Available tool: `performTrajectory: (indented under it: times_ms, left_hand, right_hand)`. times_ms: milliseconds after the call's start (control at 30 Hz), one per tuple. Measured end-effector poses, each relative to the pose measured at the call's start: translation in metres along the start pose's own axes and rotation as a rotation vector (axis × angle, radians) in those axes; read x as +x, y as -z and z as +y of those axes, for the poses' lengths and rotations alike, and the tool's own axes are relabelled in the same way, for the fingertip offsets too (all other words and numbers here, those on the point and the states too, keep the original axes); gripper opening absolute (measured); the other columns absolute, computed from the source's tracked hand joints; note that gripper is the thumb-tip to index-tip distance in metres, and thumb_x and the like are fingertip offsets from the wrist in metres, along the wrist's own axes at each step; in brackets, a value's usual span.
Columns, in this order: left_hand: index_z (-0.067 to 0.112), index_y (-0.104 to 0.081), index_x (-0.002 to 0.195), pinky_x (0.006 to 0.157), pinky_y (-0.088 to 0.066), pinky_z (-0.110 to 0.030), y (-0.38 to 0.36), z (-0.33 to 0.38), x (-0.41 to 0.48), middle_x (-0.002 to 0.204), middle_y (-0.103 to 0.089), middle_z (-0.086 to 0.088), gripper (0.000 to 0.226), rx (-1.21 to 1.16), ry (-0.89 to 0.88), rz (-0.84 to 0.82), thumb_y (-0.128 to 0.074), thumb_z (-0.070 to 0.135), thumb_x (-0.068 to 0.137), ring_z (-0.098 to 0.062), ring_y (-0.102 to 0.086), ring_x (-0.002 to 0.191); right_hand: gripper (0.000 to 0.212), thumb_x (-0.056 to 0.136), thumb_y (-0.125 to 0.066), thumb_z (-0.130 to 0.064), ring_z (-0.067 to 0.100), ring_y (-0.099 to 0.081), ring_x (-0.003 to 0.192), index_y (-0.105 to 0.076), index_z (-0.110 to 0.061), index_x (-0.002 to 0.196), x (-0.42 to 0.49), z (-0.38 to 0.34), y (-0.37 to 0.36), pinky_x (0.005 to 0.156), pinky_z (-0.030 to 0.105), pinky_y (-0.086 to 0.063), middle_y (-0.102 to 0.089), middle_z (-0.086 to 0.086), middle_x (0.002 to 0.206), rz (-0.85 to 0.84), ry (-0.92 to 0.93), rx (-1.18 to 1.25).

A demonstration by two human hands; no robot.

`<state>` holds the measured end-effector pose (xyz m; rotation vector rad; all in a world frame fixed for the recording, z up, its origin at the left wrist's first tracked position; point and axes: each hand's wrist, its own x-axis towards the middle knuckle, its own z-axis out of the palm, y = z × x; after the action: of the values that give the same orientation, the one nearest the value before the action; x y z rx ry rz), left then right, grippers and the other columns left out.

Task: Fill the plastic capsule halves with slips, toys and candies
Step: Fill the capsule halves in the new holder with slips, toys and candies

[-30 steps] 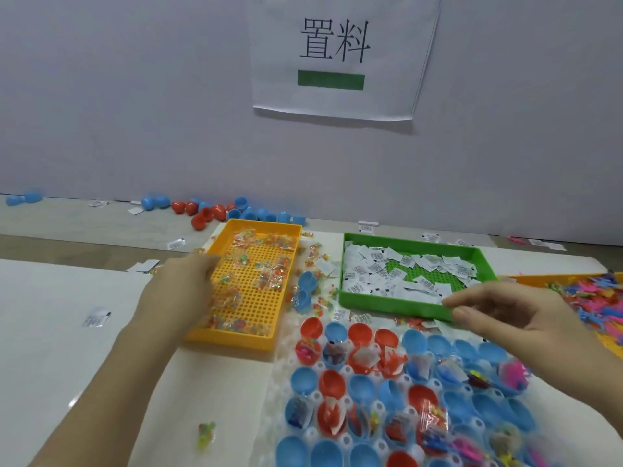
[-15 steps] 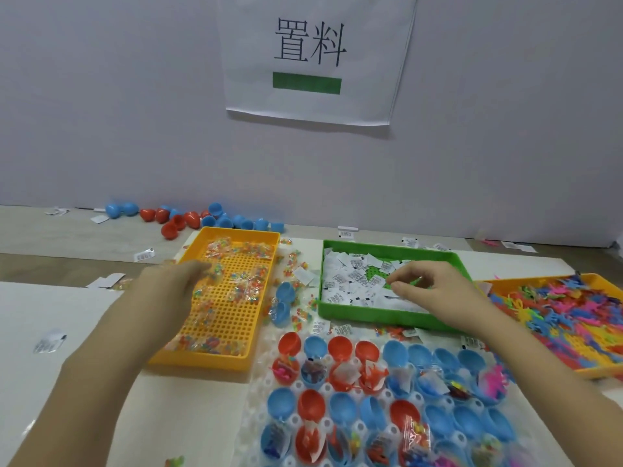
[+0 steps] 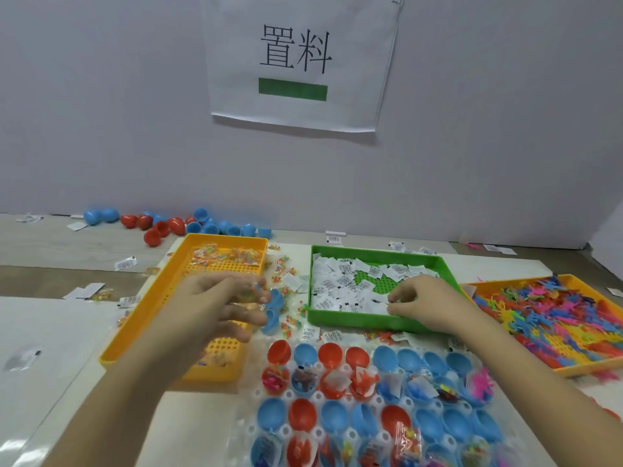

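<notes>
Red and blue capsule halves (image 3: 337, 419) stand in rows on a clear holder at the near middle; several hold slips, toys or candy packets, others are bare inside. My left hand (image 3: 219, 305) hovers over the right part of the yellow tray (image 3: 141, 332) of candy packets (image 3: 229, 256), fingers curled on a blurred candy packet. My right hand (image 3: 421, 305) rests in the green tray (image 3: 354, 320) of white paper slips (image 3: 337, 284), with thumb and fingers pinched on a slip. Colourful plastic toys (image 3: 556, 315) fill an orange tray (image 3: 573, 369) at the right.
Two loose blue capsule halves (image 3: 273, 308) and spilled candies lie between the yellow and green trays. More red and blue capsules (image 3: 168, 225) sit along the wall at the back left. Stray slips lie around the trays. A paper sign (image 3: 296, 62) hangs on the wall.
My left hand has moved right across the yellow tray, toward its right edge. My right hand reached into the green tray and has drawn toward its near right side.
</notes>
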<state>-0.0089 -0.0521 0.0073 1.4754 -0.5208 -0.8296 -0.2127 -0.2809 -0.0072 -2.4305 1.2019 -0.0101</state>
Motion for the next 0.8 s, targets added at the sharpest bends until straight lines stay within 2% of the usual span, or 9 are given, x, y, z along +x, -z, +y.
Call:
performTrajectory:
  times_ms: [67,167,333,433,500,567,633,667,800]
  left_hand:
    - [0.003,-0.072,0.098,0.043,-0.053,-0.022,-0.012,0.001,-0.005,0.092,-0.076,-0.016,0.023,-0.141,0.066,-0.117,-0.071,0.014,0.078,-0.023,-0.074,0.068]
    - [0.000,-0.072,0.098,0.050,-0.056,-0.020,-0.022,-0.002,-0.010,0.093,-0.076,-0.019,0.033,-0.230,0.079,-0.165,-0.072,0.009,0.066,-0.024,-0.076,0.076]
    - [-0.001,-0.070,0.097,0.055,-0.058,-0.022,-0.026,-0.004,-0.013,0.087,-0.076,-0.018,0.015,-0.191,0.038,-0.114,-0.065,-0.002,0.083,-0.023,-0.075,0.075]
    - [-0.002,-0.069,0.097,0.055,-0.057,-0.021,-0.029,-0.004,-0.016,0.084,-0.076,-0.017,0.013,-0.145,0.021,-0.119,-0.065,-0.001,0.085,-0.021,-0.075,0.072]
    - [-0.003,-0.069,0.097,0.054,-0.057,-0.021,-0.029,-0.004,-0.017,0.083,-0.076,-0.017,0.016,-0.137,0.012,-0.134,-0.068,0.002,0.082,-0.021,-0.075,0.070]
    - [-0.005,-0.069,0.094,0.054,-0.057,-0.021,-0.029,-0.003,-0.018,0.081,-0.075,-0.018,0.026,-0.138,-0.002,-0.138,-0.073,0.009,0.072,-0.021,-0.075,0.069]
    - [-0.005,-0.070,0.091,0.054,-0.057,-0.021,-0.030,-0.001,-0.020,0.081,-0.075,-0.020,0.033,-0.159,-0.020,-0.124,-0.074,0.013,0.064,-0.022,-0.075,0.069]
    - [-0.005,-0.070,0.092,0.055,-0.057,-0.021,-0.030,0.000,-0.021,0.082,-0.075,-0.020,0.035,-0.187,-0.036,-0.110,-0.074,0.014,0.063,-0.023,-0.075,0.070]
    - [0.001,-0.069,0.104,0.060,-0.058,-0.021,-0.029,0.008,-0.021,0.094,-0.076,-0.016,0.022,-0.362,-0.066,-0.076,-0.064,0.003,0.082,-0.024,-0.075,0.085]
  right_hand:
    - [0.021,0.084,-0.071,-0.024,0.010,-0.059,0.085,-0.070,-0.021,0.105,0.001,0.000,-0.001,0.072,0.023,-0.044,-0.068,-0.002,0.100,0.032,0.006,0.012]
    - [0.026,0.083,-0.072,-0.017,0.004,-0.056,0.073,-0.067,-0.020,0.109,0.003,0.002,-0.003,0.058,0.016,-0.039,-0.062,-0.008,0.082,0.073,-0.001,0.074]
    - [0.025,0.084,-0.069,-0.014,0.013,-0.063,0.083,-0.069,-0.020,0.109,0.003,0.005,-0.003,0.063,0.017,-0.045,-0.067,-0.003,0.090,0.133,0.023,0.204]
    - [0.026,0.088,-0.065,-0.016,0.004,-0.058,0.084,-0.068,-0.019,0.113,0.003,0.007,-0.002,0.067,0.015,-0.043,-0.066,-0.005,0.108,0.131,0.056,0.197]
    - [0.027,0.089,-0.065,-0.028,0.003,-0.055,0.085,-0.066,-0.021,0.115,0.003,0.007,-0.002,0.070,0.018,-0.041,-0.060,-0.009,0.105,0.053,0.042,0.088]
    - [0.025,0.087,-0.067,-0.037,0.006,-0.053,0.090,-0.066,-0.024,0.108,0.001,0.005,-0.002,0.075,0.021,-0.040,-0.056,-0.011,0.101,-0.015,0.018,0.012]
    - [0.006,0.085,-0.071,-0.031,0.004,-0.057,0.086,-0.068,-0.027,0.089,0.002,0.003,-0.002,0.068,0.017,-0.041,-0.064,-0.011,0.096,-0.009,0.017,0.079]
    - [0.006,0.084,-0.072,-0.026,0.003,-0.058,0.084,-0.067,-0.028,0.082,0.002,0.002,-0.002,0.063,0.014,-0.040,-0.066,-0.011,0.092,0.004,0.028,0.097]
    - [0.007,0.086,-0.068,-0.017,0.003,-0.059,0.076,-0.067,-0.020,0.080,0.003,0.002,-0.003,0.059,0.016,-0.041,-0.067,-0.008,0.083,0.063,0.051,0.154]
